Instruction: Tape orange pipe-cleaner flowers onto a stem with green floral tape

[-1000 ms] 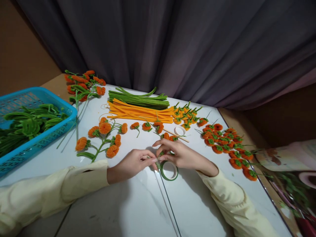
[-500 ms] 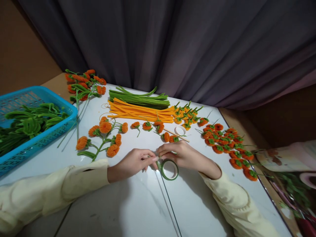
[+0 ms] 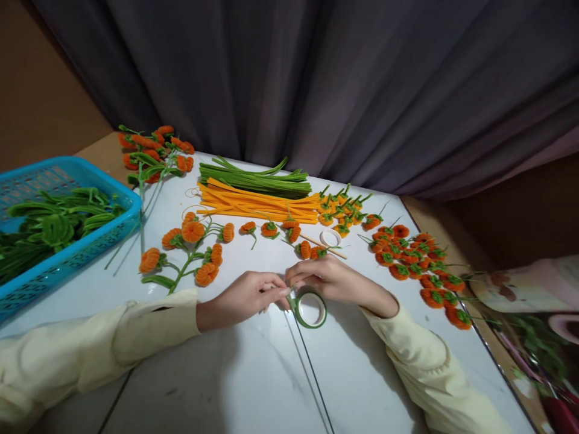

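While orange chenille blooms (image 3: 424,265) lie unjoined right of the green tape ring (image 3: 310,327), my left hand (image 3: 253,295) pinches thin wire (image 3: 313,367); right hand's (image 3: 337,279) grip unclear.

Both forearms, in pale sleeves, angle inward over the desk (image 3: 253,386), the right one slanting in from the side of its right edge. The left hand (image 3: 246,298) is turned inward, thumb pressed to index finger in a pinch. The right hand (image 3: 332,278) bends down at the wrist, fingers curled, its fingertips just beside the left's.
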A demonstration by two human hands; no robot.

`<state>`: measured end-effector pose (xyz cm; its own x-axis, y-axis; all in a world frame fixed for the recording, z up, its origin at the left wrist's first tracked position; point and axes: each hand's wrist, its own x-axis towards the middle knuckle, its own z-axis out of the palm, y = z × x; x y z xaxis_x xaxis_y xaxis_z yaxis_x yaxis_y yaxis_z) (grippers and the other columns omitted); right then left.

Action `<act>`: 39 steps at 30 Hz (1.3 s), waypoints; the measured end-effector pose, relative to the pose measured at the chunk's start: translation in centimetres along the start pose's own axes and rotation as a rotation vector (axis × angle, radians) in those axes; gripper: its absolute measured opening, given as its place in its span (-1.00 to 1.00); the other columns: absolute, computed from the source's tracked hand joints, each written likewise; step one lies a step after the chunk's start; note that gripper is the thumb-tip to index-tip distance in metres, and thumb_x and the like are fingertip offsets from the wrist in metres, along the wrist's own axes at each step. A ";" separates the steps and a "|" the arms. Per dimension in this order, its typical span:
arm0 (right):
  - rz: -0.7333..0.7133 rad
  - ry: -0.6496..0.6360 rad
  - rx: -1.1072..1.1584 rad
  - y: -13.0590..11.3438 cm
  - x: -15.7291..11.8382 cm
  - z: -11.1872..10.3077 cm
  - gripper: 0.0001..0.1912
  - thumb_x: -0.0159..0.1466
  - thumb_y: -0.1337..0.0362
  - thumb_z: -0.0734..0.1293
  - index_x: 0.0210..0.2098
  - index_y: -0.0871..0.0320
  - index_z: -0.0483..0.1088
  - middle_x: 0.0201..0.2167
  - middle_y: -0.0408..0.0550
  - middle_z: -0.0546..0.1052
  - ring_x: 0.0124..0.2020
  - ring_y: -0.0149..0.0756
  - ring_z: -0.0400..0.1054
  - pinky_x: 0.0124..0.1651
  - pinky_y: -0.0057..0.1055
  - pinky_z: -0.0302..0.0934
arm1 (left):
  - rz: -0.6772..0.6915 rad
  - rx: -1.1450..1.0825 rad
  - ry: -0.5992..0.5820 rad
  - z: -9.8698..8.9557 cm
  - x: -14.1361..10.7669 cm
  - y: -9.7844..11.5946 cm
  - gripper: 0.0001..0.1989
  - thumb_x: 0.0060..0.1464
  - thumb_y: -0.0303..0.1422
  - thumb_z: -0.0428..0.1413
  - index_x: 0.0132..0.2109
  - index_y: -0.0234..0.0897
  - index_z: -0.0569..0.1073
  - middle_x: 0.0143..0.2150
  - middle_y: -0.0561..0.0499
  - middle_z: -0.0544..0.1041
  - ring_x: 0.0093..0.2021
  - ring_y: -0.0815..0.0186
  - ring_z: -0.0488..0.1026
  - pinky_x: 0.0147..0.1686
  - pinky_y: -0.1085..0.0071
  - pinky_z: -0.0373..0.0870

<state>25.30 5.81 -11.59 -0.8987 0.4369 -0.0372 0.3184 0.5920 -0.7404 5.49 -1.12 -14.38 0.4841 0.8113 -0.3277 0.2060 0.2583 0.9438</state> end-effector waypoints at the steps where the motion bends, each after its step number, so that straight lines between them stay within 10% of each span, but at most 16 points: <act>1: -0.001 0.004 0.003 0.0 0.0 0.0 -0.78 0.24 0.47 0.22 -0.16 0.19 0.42 -0.37 -0.10 0.55 -0.41 -0.46 0.39 -0.34 -0.61 0.18 | -0.005 -0.008 -0.004 0.0 0.0 0.0 -0.69 0.09 -0.17 0.01 -0.23 -0.35 0.41 -0.30 -0.11 0.59 -0.53 0.43 0.21 -0.50 0.48 0.19; 23: 0.081 -0.026 0.139 -0.4 0.3 0.2 -0.75 0.24 0.44 0.22 -0.08 0.18 0.28 -0.33 -0.10 0.58 -0.35 -0.42 0.44 -0.25 -0.51 0.27 | -0.007 0.038 -0.017 -0.2 0.2 0.4 -0.74 0.11 -0.25 0.02 -0.30 -0.37 0.48 -0.34 -0.06 0.61 -0.41 0.37 0.40 -0.44 0.47 0.18; 30: 0.194 0.205 -0.047 -1.3 -1.7 -0.6 -0.87 0.24 0.24 0.30 -0.29 0.19 0.37 -0.33 -0.01 0.50 -0.37 -0.33 0.38 -0.28 -0.42 0.27 | 0.004 0.029 -0.006 -0.2 0.2 0.3 -0.76 0.12 -0.26 0.02 -0.33 -0.36 0.47 -0.38 -0.06 0.60 -0.35 0.32 0.46 -0.36 0.46 0.24; 39: 0.111 0.148 -0.092 -2.1 -3.3 3.7 -0.72 0.17 0.23 0.38 -0.15 0.16 0.34 -0.14 0.06 0.37 -0.06 -0.18 0.21 -0.01 -0.27 0.19 | 0.008 0.036 -0.032 -0.4 0.2 0.3 -0.74 0.12 -0.24 0.02 -0.29 -0.37 0.46 -0.40 -0.06 0.60 -0.34 0.29 0.48 -0.31 0.42 0.28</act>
<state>26.51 0.65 -12.38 -0.8045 0.5939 -0.0109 0.4454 0.5910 -0.6725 5.32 -0.72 -14.15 0.5130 0.7958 -0.3217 0.2320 0.2323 0.9446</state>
